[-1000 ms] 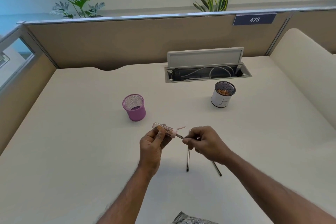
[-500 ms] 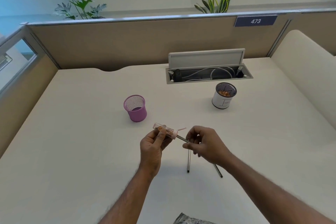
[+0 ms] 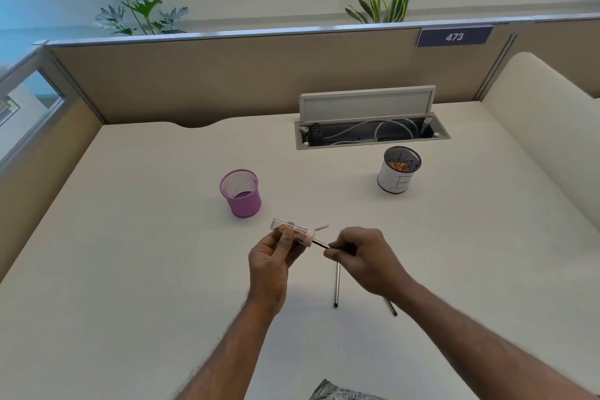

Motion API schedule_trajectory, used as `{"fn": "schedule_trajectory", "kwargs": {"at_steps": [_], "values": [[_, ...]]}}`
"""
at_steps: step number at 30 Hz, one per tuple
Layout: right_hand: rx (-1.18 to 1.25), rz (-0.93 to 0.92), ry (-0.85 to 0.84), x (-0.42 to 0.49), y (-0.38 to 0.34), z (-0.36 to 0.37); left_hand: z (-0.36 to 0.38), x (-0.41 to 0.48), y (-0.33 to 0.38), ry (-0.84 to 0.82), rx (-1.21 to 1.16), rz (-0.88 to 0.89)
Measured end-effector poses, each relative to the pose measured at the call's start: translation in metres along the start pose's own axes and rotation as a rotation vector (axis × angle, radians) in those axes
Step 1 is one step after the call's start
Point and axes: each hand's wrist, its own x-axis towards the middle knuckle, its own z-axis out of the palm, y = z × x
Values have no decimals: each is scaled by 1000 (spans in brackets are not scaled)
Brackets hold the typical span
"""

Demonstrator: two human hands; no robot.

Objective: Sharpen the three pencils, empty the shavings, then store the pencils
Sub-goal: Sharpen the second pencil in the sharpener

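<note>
My left hand point(image 3: 271, 258) grips a clear tube sharpener point(image 3: 292, 230) with a pink cap; some orange shavings show inside it. My right hand point(image 3: 362, 256) pinches a dark pencil point(image 3: 321, 242) whose tip sits in the sharpener's pink end. A second pencil point(image 3: 337, 286) lies on the desk under my right hand, pointing toward me. The end of a third pencil point(image 3: 390, 307) shows below my right wrist. A purple mesh cup point(image 3: 242, 193) stands to the left, seemingly empty. A white cup with a dark mesh rim point(image 3: 397, 172), holding shavings, stands to the right.
An open cable hatch point(image 3: 370, 130) with white cables sits at the back of the cream desk point(image 3: 130, 269). Beige partitions point(image 3: 227, 75) wall the desk at the back and left. A curved cream divider point(image 3: 545, 127) rises at the right.
My right hand has twisted the pencil in the sharpener, its fingers shifting along the shaft. The left hand and sharpener have stayed almost still.
</note>
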Motion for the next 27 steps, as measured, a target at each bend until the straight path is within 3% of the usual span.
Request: {"fn": "schedule_trajectory", "kwargs": {"at_steps": [7,12,15,18,20,24,27], "values": [[605,456,-326,6,-8,-18,-2,5,3,-63,-10,-47],[746,642,-474,6,-6,-22,-2,4,4,-106,11,-43],[693,549,-446,4,-7,-20,0,2,2,-58,28,-41],[574,436,-289,1,-9,-12,0,0,2,-22,24,-39],[374,306,-148,0,-9,-7,0,-1,1,-3,22,-34],[-326,-171,119,-5,-5,-1,1,-3,2,35,39,-23],[-513,-361,219,-10,-1,2,4,-5,3,25,45,-16]]}}
